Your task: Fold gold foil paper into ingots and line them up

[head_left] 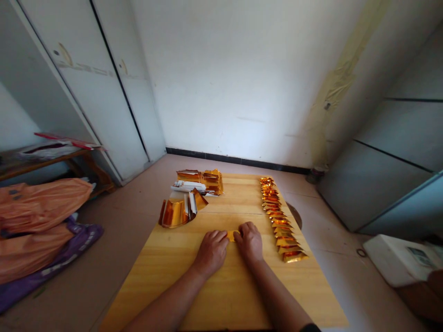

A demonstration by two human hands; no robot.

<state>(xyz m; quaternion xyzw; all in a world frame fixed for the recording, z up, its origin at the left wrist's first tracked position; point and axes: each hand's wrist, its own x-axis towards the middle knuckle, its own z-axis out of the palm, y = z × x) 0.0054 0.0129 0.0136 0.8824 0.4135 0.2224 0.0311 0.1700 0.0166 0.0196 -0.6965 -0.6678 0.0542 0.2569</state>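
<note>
Pressing down at the middle of the wooden table [221, 295], the left hand [212, 251] and the right hand [249, 240] lie knuckles-up with fingers curled in, each gripping one end of a small gold foil piece [232, 235] held between them on the board. Judged from the layout, work is well advanced but unfinished: a long row of folded gold pieces [280, 221] lines the right edge, while stacked foil sheets [200, 180] and a curled foil bundle [180, 210] lie unfolded at the far left. Fingertips and most of the foil piece are hidden under the hands, so its fold cannot be made out.
</note>
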